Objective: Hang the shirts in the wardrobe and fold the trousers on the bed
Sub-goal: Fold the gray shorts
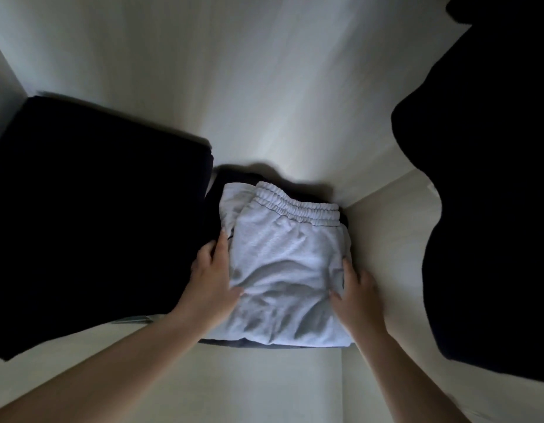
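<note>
Near the middle of the view, on a pale shelf [264,383] that looks like the inside of a wardrobe, lie the folded grey trousers [283,264], elastic waistband toward the far side. They sit on top of a dark folded garment [234,341] whose edge shows at the near side and at the far left corner. A bigger dark stack [90,215] stands just beside them on the left, and a dark hanging garment [490,193] fills the right.

Both hands flank the trousers. The left hand [211,271] lies against the left edge, thumb on top of the cloth and fingers along the side; the right hand [357,288] does the same on the right edge. Each seems to be grasping the bundle lightly from the side, though the fingers tucked under the cloth are hidden.

The trousers look like soft, light jersey, limp and creased, not slippery and not fragile. I judge they would sag and unfold if lifted by 1 edge, so the 2 long sides, with fingers under the lowest layer, are the best hold. The thicker waistband end should keep its shape better than the loose near end.
</note>
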